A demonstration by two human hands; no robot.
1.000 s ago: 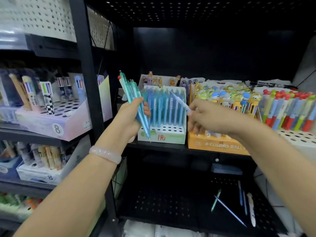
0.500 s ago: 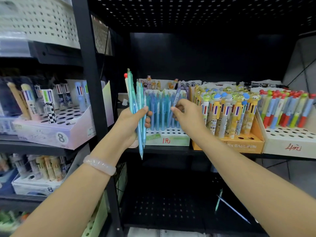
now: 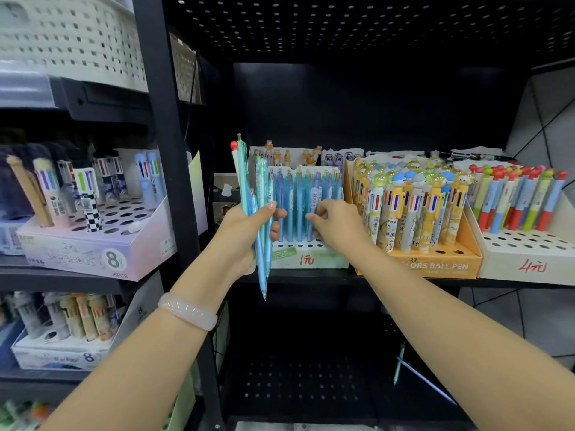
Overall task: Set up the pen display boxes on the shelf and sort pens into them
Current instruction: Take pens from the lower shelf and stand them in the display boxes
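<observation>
Both forearms reach in from the near edge toward the middle shelf. The left hand (image 3: 249, 231), with a pale bangle (image 3: 188, 311) on the wrist, is raised with the palm turned right, fingers and thumb wrapped round a bundle of teal and blue pens (image 3: 259, 213). The bundle stands nearly upright, long axis vertical, clicker ends up and tips down, the lowest tip hanging below the shelf edge. The right hand (image 3: 337, 225) is stretched to the green display box (image 3: 308, 256) marked "1元", fingertips pinching one blue pen (image 3: 315, 209) standing upright in the box's holes among its neighbours. That box sits on the black shelf (image 3: 311, 276), just left of the orange box (image 3: 435, 262) of cartoon-topped pens. Two loose pens (image 3: 413, 370) lie on the lower shelf.
</observation>
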